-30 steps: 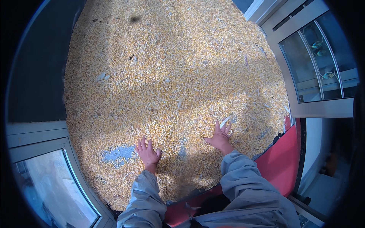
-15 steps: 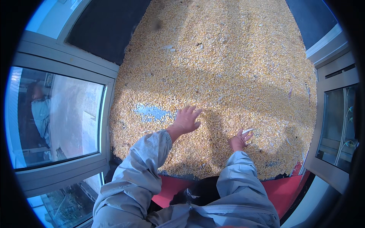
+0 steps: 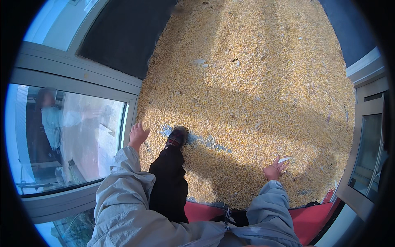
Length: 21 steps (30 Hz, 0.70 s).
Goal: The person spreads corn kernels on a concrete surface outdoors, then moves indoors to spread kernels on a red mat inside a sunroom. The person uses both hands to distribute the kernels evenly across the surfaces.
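A wide layer of yellow corn kernels covers the floor ahead of me. My left hand is lifted at the left edge of the corn, next to the window frame, fingers apart and holding nothing. My right hand hovers low over the kernels at the right, closed on a small pale strip that sticks out of it. My leg in dark trousers reaches forward, and its dark shoe stands in the corn beside a bare blue-grey patch of floor.
A glass window with a grey frame runs along the left; a person's reflection shows in it. A glazed door stands at the right. A red mat lies under me. A dark mat borders the corn at the upper left.
My view has swung and I have risen from the corn. The left hand has lifted off the kernels toward the window frame. A foot has stepped into the corn. The right hand keeps the pale strip.
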Available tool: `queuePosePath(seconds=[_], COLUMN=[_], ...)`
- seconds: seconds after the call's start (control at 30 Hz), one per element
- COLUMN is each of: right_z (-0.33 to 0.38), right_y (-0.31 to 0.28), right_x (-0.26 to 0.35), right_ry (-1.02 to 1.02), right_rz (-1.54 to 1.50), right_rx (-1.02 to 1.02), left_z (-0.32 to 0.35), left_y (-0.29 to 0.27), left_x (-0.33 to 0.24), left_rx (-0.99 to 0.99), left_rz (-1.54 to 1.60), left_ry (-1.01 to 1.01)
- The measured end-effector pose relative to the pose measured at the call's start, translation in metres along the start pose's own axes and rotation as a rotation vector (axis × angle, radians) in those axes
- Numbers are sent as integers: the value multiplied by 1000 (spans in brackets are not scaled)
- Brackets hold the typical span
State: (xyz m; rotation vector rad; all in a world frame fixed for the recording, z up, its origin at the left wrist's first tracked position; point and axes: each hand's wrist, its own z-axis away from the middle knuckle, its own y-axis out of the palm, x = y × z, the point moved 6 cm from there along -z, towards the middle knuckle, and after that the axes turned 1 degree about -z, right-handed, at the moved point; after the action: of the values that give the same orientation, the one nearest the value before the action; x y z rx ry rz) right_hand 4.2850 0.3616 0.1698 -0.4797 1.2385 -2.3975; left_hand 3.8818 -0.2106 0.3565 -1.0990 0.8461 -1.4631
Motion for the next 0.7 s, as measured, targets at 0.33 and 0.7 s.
queuePosePath(seconds=[0.33,0.7], right_z=[12,-35], right_y=[-38,-22], right_x=[60,266], right_ry=[319,392], right_rz=[9,-250], right_rx=[117,195], left_z=[-261,-207], left_y=[64,19], left_x=[-42,-459], left_rx=[-193,-192], left_rz=[305,549], left_ry=[-48,617])
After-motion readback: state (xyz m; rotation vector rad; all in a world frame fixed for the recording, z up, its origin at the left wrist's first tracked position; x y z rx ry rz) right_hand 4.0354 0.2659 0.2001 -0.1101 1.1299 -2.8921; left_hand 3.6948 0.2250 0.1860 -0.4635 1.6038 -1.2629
